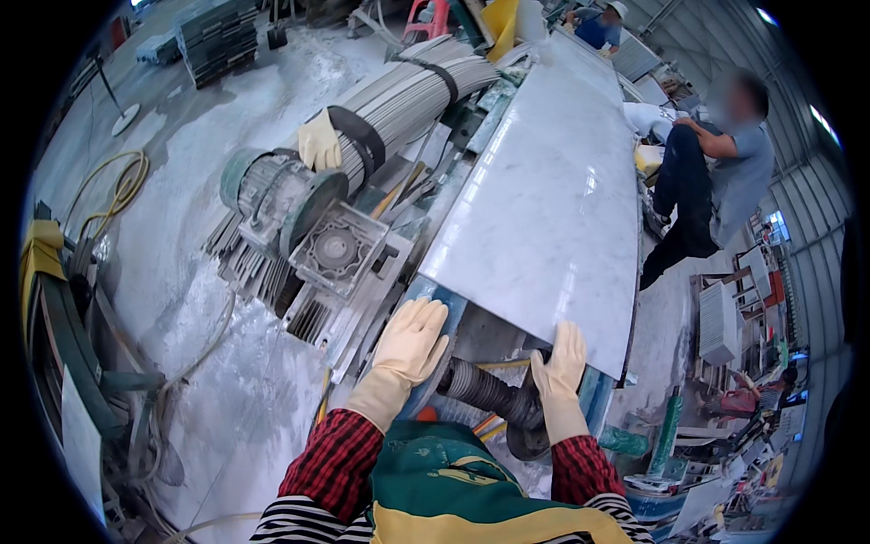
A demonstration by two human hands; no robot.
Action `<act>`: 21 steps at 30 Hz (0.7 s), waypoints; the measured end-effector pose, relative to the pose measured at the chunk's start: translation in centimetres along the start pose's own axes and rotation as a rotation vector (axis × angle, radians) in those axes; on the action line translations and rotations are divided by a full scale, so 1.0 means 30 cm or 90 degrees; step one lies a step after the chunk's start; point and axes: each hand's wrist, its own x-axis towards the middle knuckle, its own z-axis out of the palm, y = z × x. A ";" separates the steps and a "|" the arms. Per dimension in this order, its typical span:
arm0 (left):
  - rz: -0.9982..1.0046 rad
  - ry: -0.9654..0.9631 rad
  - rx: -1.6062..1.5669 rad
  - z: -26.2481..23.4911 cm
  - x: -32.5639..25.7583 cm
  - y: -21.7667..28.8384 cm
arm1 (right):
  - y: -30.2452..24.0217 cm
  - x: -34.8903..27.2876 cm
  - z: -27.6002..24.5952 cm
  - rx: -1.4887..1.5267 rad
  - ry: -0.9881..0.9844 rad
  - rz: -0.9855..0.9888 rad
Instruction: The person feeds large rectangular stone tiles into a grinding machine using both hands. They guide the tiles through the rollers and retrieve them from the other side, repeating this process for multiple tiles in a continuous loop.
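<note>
A long, pale, polished stone slab [544, 181] stretches away from me, its near edge close to my hands. Cream rubber gloves cover both hands. My left hand [412, 343] lies with fingers extended on the blue frame [444, 297], just off the slab's near left corner. At the near right edge, my right hand [562, 367] has its fingers stretched out, the tips at the slab's edge; whether they press on it I cannot tell. Neither hand holds anything. Between my forearms runs a dark corrugated hose [485, 385], under the slab's near end.
Left of the slab stand a dusty motor [263, 195] with a gearbox [335, 247] and a bundle of long grey strips [390, 104]; a loose glove [319, 140] lies there. On the right a person [739, 163] sits close to the slab; another person [600, 32] is at its far end.
</note>
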 end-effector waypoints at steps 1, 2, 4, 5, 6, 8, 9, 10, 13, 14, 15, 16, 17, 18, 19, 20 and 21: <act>-0.003 0.001 -0.012 -0.011 -0.003 0.005 | -0.019 0.044 0.008 0.011 -0.030 -0.003; -0.004 -0.003 -0.020 -0.021 0.004 0.005 | -0.034 0.076 0.021 0.023 -0.057 -0.003; 0.009 0.027 -0.006 -0.011 -0.007 0.010 | -0.020 0.127 0.046 -0.009 -0.135 -0.003; 0.015 0.043 0.003 -0.012 -0.010 0.008 | -0.017 0.149 0.057 -0.024 -0.172 -0.004; 0.016 0.039 0.007 -0.018 -0.017 0.002 | -0.025 0.161 0.070 -0.036 -0.194 0.005; 0.003 0.030 -0.004 -0.024 -0.014 0.008 | -0.043 0.206 0.071 -0.064 -0.239 0.012; -0.002 0.025 -0.010 -0.023 -0.014 0.011 | -0.013 0.206 0.103 -0.121 -0.245 -0.009; -0.001 0.031 -0.005 -0.021 -0.017 0.011 | 0.033 0.187 0.156 -0.176 -0.249 -0.026; -0.007 0.038 0.005 -0.003 -0.035 0.003 | 0.057 0.191 0.214 -0.229 -0.289 -0.019; -0.014 0.035 0.005 -0.006 -0.042 -0.002 | 0.051 0.193 0.218 -0.229 -0.307 -0.006; -0.021 0.032 0.005 -0.009 -0.048 -0.006 | 0.049 0.190 0.222 -0.221 -0.315 -0.007; -0.017 0.035 0.006 -0.011 -0.048 -0.010 | 0.051 0.194 0.222 -0.216 -0.319 -0.008; -0.016 0.025 -0.008 -0.012 -0.048 -0.010 | 0.057 0.198 0.218 -0.212 -0.323 -0.008; -0.013 0.015 -0.022 -0.014 -0.047 -0.009 | 0.071 0.193 0.208 -0.205 -0.331 -0.006; -0.013 0.005 -0.037 -0.009 -0.045 -0.012 | 0.081 0.191 0.192 -0.200 -0.341 -0.006; -0.001 0.036 -0.040 -0.001 -0.041 -0.013 | 0.091 0.199 0.179 -0.196 -0.351 -0.005; 0.012 0.066 -0.044 0.010 -0.034 -0.012 | 0.110 0.216 0.154 -0.195 -0.368 -0.005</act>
